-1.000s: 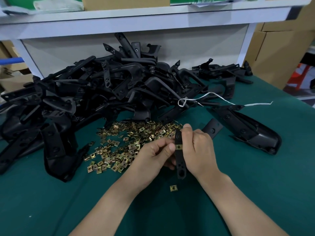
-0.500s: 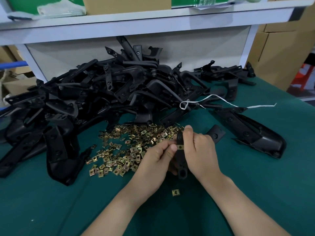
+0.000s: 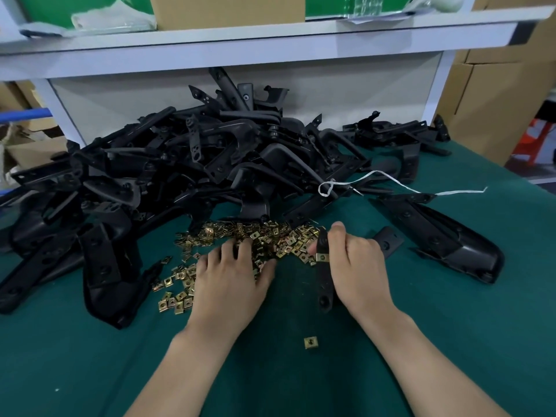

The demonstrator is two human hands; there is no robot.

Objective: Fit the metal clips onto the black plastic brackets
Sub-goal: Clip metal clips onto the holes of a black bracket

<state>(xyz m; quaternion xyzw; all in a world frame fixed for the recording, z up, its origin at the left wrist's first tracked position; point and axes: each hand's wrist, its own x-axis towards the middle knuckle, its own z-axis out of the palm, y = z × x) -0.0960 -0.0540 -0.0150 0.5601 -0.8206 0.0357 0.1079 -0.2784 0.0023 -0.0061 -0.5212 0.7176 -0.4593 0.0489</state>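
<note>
Reaching into the clip heap point(image 3: 264, 239), the person's left hand point(image 3: 231, 278) lies palm down with its fingers point(image 3: 228, 251) spread fairly wide over the brass-coloured pieces; no clip shows as pinched among them. Just right of the heap, the right hand point(image 3: 358, 266) grips a narrow black bracket point(image 3: 325, 285), fingers curled round its strip and thumb up near the top end. The bracket stands tilted, its lower end toward the person. One fitted clip point(image 3: 322, 257) already sits across its upper part, at the heap's right edge. A stray clip point(image 3: 311, 343) lies alone on the green surface point(image 3: 451, 341), nearer the person than the heap. Behind the heap rises the bracket pile point(image 3: 180, 176), and a larger moulded bracket point(image 3: 445, 239) lies well to the heap's right.

The clips look like thin, light, springy metal with sharp folded edges. They are likely to slide on one another, so one is best picked up by its flat faces between thumb and forefinger. The bracket seems stiff, light plastic. Holding it close beside the next mounting hole should stop it twisting as a clip is pushed over the edge, and the clip will probably need firm, square pressure to snap home.
</note>
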